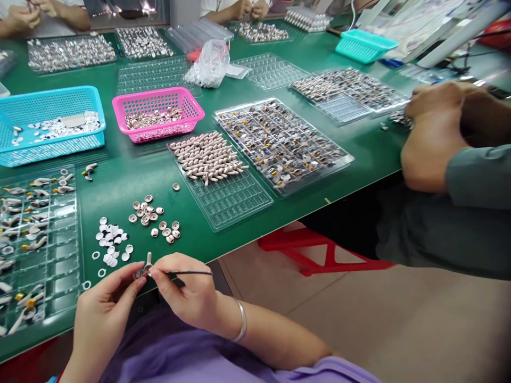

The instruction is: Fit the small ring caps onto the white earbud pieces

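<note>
My left hand [104,311] is closed in a pinch on a small earbud part [138,274] just over the table's front edge. A pinkish earbud shell with a stem [149,259] stands between the fingertips of both hands. My right hand [187,290] grips a thin dark stick-like tool [191,273], its tip hidden at the earbud shell. Beyond the hands lie a pile of white round discs [112,242] and loose pinkish caps [146,211]. Several white rings [101,273] are scattered left of the fingers.
A tray of earbud parts [40,213] lies at left. Farther back stand a blue basket [51,146] and a pink basket [159,132]. Pinkish shells fill half a clear tray [235,205] beside a fuller tray [279,143]. A co-worker's hands [435,133] are at right; others work opposite.
</note>
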The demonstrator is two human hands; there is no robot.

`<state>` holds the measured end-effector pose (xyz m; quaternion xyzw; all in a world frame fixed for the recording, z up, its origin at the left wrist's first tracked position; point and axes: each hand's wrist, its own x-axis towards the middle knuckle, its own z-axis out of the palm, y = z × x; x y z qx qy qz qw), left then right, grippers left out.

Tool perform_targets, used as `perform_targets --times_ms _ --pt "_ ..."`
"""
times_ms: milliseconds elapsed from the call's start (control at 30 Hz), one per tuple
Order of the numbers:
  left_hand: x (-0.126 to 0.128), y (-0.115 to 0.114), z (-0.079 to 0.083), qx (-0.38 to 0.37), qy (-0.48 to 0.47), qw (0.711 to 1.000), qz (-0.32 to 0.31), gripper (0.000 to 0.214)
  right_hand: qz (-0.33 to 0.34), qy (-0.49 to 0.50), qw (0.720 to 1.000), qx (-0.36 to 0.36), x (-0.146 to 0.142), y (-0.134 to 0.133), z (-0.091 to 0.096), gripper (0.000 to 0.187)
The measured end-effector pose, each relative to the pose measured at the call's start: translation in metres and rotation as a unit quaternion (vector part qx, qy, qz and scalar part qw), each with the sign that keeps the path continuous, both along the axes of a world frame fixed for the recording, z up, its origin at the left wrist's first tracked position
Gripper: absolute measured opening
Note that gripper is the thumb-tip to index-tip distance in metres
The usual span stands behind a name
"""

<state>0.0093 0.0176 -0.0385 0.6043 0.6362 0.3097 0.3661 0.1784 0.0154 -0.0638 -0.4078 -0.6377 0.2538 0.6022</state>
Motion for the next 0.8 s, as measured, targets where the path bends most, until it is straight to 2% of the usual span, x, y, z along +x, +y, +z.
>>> perform_targets --times_ms 67,167,300,400,567,800 --pt "0.0 0.0 0.0 0.019 0.0 1.0 -0.009 0.024 0.004 0.055 0.994 -0.094 -0.001 0.002 0.002 0.009" --pt "-0.001 0.0 0.0 0.034 0.004 0.999 -0.014 0.02 0.042 0.161 0.958 -0.233 -0.002 0.007 0.003 0.01" --pt "-0.002 0.001 -0.004 0.025 0.0 1.0 0.004 0.02 0.086 0.267 0.903 -0.325 -0.002 0.014 0.007 0.015" --pt "-0.001 0.0 -0.007 0.03 -0.008 0.999 0.026 0.021 0.096 0.32 0.866 -0.373 -0.002 0.017 0.012 0.023" --pt "-0.001 -0.002 -0.005 0.055 -0.027 0.997 0.048 0.02 0.092 0.376 0.825 -0.413 -0.005 0.018 0.019 0.034" --pt "-0.01 -0.001 -0.007 0.022 -0.099 0.993 0.053 0.023 0.087 0.442 0.765 -0.46 -0.011 0.017 0.025 0.048"
